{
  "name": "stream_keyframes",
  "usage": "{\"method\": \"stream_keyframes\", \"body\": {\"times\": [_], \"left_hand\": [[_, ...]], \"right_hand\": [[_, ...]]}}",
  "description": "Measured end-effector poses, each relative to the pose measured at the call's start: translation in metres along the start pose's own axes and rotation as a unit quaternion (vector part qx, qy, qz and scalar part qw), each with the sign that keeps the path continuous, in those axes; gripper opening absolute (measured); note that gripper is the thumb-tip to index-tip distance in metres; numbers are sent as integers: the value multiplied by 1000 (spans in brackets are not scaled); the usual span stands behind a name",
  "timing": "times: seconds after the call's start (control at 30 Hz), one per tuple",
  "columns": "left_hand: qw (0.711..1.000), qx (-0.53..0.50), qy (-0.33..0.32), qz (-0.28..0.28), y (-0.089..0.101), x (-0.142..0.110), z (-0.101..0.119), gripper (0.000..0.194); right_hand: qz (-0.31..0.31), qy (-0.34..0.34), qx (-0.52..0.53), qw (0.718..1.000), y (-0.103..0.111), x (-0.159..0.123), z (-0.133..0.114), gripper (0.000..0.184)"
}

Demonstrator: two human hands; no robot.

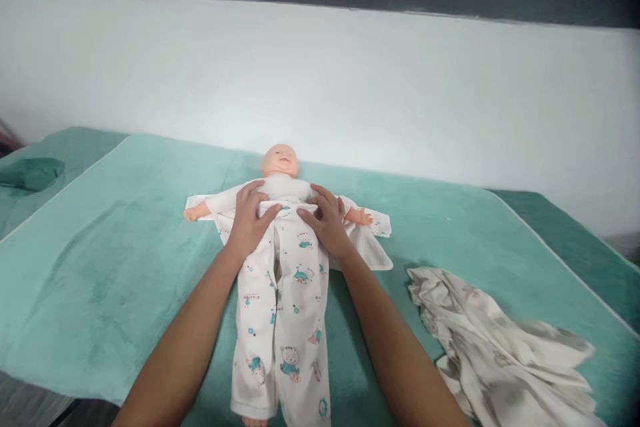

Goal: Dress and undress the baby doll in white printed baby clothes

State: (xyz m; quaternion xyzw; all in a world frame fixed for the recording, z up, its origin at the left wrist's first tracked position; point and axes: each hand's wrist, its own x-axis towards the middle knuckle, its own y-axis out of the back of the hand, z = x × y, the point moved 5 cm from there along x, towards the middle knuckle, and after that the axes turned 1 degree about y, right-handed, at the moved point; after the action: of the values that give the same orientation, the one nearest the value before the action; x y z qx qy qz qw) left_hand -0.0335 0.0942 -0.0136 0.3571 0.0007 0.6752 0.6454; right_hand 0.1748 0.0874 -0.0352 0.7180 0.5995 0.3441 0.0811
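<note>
A baby doll [280, 163] lies on its back with its head toward the wall and both arms stretched sideways. White printed pants [303, 280] cover its legs and reach up to its belly. My left hand [250, 217] grips the waistband on the left, thumb at the edge. On the right, my right hand [325, 217] grips the same waistband with its thumb on the cloth. Beneath the doll a white printed shirt [373, 250] is spread out, its sleeves under the doll's arms. A foot shows below the left pant leg.
Crumpled pale patterned cloth [495, 347] lies at the lower right. The table has a green cover [115, 267] with a white line near each side. A white wall [320, 87] rises behind it. A dark oval opening [33, 173] shows at the far left.
</note>
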Motion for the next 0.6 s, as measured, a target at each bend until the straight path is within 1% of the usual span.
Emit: {"method": "stream_keyframes", "body": {"times": [0.1,0.17,0.27,0.4,0.5,0.6], "left_hand": [[997,35,-30,55,3,-4,1,23],[994,59,-45,78,4,-5,2,28],[993,83,-55,65,2,-5,2,38],[993,95,-33,59,2,-5,0,46],[994,88,-1,66,4,-6,-3,50],[994,76,28,67,6,-7,-7,54]], "right_hand": [[55,17,55,997,3,-5,-1,30],[96,35,96,990,6,-10,-4,31],[121,53,135,982,7,-14,-8,34],[136,51,165,976,8,-17,-7,31],[148,45,161,975,11,-21,-4,24],[135,44,127,982,12,-23,-2,22]]}}
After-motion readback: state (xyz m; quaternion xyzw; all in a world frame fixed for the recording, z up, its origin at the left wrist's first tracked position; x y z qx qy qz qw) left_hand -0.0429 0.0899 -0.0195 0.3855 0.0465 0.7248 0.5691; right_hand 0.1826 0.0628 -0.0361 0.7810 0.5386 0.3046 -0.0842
